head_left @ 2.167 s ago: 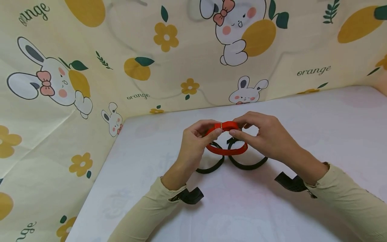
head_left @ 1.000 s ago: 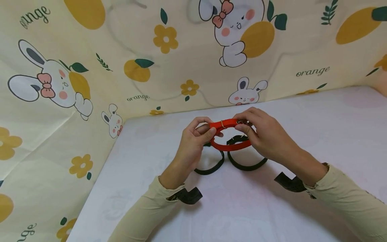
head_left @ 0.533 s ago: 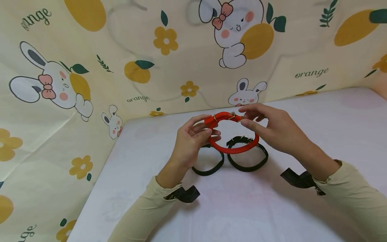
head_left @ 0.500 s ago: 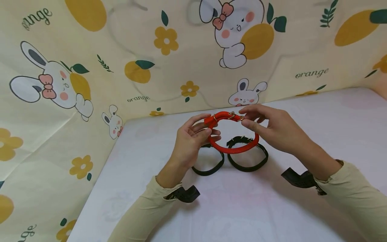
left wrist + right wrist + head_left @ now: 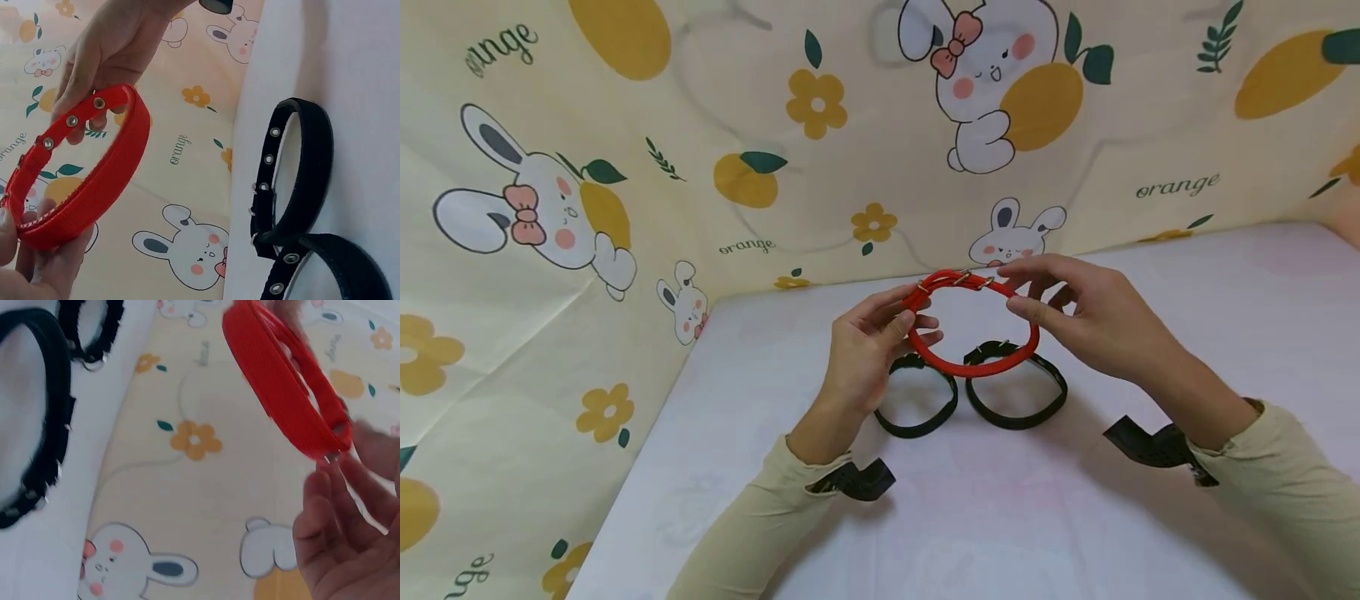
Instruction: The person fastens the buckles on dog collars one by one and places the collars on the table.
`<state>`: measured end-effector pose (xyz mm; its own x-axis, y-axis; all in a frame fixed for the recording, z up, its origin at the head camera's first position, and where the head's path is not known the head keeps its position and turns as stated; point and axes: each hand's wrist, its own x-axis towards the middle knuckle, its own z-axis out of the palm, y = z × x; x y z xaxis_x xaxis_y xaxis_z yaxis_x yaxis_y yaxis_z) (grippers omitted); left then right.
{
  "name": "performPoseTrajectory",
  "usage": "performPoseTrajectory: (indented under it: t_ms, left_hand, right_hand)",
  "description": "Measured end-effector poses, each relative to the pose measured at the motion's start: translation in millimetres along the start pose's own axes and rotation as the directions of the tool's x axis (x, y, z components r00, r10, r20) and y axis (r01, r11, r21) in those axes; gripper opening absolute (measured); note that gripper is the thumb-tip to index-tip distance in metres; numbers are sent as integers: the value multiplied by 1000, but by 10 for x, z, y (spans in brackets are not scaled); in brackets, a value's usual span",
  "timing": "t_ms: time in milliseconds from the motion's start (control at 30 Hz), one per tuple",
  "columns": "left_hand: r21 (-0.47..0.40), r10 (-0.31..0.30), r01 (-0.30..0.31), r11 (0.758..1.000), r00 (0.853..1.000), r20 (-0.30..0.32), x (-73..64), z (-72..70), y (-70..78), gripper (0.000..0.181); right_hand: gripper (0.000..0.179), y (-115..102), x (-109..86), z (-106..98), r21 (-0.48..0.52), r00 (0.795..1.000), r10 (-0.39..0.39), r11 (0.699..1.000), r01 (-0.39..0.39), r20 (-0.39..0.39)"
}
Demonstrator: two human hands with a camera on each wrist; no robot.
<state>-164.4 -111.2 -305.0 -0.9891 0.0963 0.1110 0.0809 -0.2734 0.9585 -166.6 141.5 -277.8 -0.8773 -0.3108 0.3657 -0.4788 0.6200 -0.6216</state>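
A red collar (image 5: 973, 369), buckled into a loop with metal fittings along its far side, is held above the table. My left hand (image 5: 861, 354) pinches its left end between thumb and fingers. On the opposite side, my right hand (image 5: 1097, 321) holds the band with thumb and fingertips. Metal eyelets show along the red band in the left wrist view (image 5: 125, 169). Below it two black collars, one on the left (image 5: 917, 432) and one on the right (image 5: 1015, 423), lie side by side as loops on the table.
The white tabletop (image 5: 925, 533) meets a cream cloth wall (image 5: 820, 50) printed with rabbits and oranges at the back and left. Black pieces stick out at the left cuff (image 5: 865, 481) and the right cuff (image 5: 1142, 443).
The red collar has tilted, its loop now showing wider and its buckle side farther up. My right hand has shifted right along the band, and more of the black collars shows.
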Motion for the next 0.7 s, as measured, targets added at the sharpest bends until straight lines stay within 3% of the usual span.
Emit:
performPoseTrajectory:
  t_ms: [133, 400, 533, 700]
  left_hand:
    - [-34, -4, 3, 999, 999, -31, 30, -40, 22, 36]
    - [-177, -76, 55, 983, 991, -113, 82, -102, 61, 37]
    - [-206, -93, 69, 976, 989, -112, 96, -103, 38, 34]
    - [-179, -74, 51, 983, 989, -127, 120, -111, -1, 27]
  right_hand:
    - [55, 20, -2, -80, -43, 997, -81, 996, 81, 8]
    - [81, 22, -16, -40, -55, 992, -124, 991, 124, 15]
    - [83, 24, -21, 45, -58, 984, -173, 983, 172, -30]
    - [81, 63, -5, 117, -57, 977, -203, 978, 199, -72]
